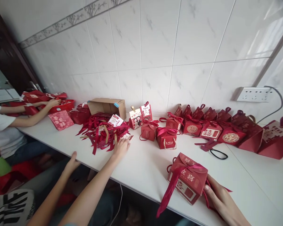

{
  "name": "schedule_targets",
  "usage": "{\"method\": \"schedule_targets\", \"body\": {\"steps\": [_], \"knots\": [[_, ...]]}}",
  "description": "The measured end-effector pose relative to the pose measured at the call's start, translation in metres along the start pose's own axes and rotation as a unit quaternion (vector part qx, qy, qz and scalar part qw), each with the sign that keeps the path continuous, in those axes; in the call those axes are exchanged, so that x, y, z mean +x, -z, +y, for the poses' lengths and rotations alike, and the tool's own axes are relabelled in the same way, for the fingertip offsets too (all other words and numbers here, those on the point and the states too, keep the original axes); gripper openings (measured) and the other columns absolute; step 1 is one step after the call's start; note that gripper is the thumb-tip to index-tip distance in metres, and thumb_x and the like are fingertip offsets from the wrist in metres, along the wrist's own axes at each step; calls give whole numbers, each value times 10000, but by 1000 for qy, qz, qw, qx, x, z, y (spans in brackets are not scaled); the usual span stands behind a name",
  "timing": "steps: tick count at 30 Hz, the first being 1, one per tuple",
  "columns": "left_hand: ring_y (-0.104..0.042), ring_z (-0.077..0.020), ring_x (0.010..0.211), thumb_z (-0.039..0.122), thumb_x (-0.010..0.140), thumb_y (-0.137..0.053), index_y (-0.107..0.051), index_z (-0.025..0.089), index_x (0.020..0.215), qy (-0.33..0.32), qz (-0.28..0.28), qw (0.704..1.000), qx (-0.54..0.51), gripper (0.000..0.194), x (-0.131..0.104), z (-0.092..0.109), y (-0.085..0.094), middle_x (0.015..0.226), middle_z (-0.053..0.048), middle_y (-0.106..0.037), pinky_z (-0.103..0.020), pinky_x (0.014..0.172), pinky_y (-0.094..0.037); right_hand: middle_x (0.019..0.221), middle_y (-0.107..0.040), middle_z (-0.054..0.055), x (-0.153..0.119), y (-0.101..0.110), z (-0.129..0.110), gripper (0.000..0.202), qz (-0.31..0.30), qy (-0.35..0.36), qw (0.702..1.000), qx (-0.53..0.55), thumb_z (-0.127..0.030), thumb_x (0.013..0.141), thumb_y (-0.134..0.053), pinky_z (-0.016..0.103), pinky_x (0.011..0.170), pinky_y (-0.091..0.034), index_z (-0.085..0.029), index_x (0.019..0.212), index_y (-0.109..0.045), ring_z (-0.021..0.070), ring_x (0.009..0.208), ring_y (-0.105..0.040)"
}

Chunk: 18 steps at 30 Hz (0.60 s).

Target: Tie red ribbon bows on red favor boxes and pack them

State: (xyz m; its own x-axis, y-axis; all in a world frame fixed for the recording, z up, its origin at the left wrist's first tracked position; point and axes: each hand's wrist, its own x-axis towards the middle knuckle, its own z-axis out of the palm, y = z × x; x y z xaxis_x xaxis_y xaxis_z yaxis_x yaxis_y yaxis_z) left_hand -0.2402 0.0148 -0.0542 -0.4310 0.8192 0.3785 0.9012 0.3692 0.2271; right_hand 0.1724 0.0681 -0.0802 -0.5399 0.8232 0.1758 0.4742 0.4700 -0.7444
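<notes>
At the near right, my right hand (218,196) grips a red gift box (188,179) by its right side. The thumb shows against the box, while the other fingers are hidden behind it. A dark red ribbon (172,185) crosses the box's top and trails over its front. My left hand (121,147) reaches to the right edge of a heap of red ribbons (103,133). Its fingers are apart, close to a small white printed tag (127,137). Another white tag (115,120) lies on the heap.
Finished-looking gift boxes (211,130) line the wall at right. Two red boxes (167,138) stand mid-table. A cardboard box (107,106) sits behind the ribbons. A black loop (219,154) lies at right. Nearby, a co-worker's hand (72,164) and another person's arm (35,116) are at the table.
</notes>
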Motion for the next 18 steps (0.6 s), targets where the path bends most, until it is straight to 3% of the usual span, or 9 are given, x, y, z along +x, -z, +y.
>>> {"method": "schedule_targets", "body": {"steps": [4,8,11,13,15,18], "knots": [[-634,-148,826,318,897,-568,-616,134,997,4,17,1000,14,215,4,-16,13,955,-42,-650,-341,749,-544,1202,-655,138,0,0,-3,575,2,3,1000,-4,-622,883,-322,344,824,-542,-182,1142,-585,316,1114,-615],[-635,-144,808,293,915,-532,-615,129,977,26,135,990,6,193,15,-35,47,944,-48,-660,-331,740,-536,1195,-650,139,-1,1,-5,546,-3,4,1000,-1,-605,897,-311,351,818,-534,-185,1118,-582,292,1037,-638],[-643,-183,881,218,946,-398,-606,119,1012,64,239,969,5,240,25,-49,72,992,-113,-669,-344,795,-512,1172,-654,144,1,2,-7,538,-6,3,1000,15,-602,902,-300,364,813,-527,-182,1085,-581,279,973,-651],[-640,-200,931,213,942,-343,-600,123,1033,81,268,960,9,287,28,-56,79,1053,-145,-660,-340,829,-495,1146,-659,145,2,2,-9,528,-3,7,1000,26,-598,905,-297,372,813,-520,-182,1061,-583,278,955,-651],[-630,-219,980,229,911,-379,-616,145,984,87,249,964,13,262,26,-61,76,1068,-142,-661,-349,867,-481,1116,-663,145,4,2,-10,518,4,13,999,34,-596,907,-300,383,814,-509,-182,1041,-582,282,956,-646],[-634,-287,895,224,782,-511,-613,169,732,102,163,981,11,126,15,-65,61,830,-117,-680,-443,835,-493,1028,-671,137,4,2,-14,511,13,23,999,39,-608,904,-303,402,814,-488,-184,990,-576,286,931,-637]]}}
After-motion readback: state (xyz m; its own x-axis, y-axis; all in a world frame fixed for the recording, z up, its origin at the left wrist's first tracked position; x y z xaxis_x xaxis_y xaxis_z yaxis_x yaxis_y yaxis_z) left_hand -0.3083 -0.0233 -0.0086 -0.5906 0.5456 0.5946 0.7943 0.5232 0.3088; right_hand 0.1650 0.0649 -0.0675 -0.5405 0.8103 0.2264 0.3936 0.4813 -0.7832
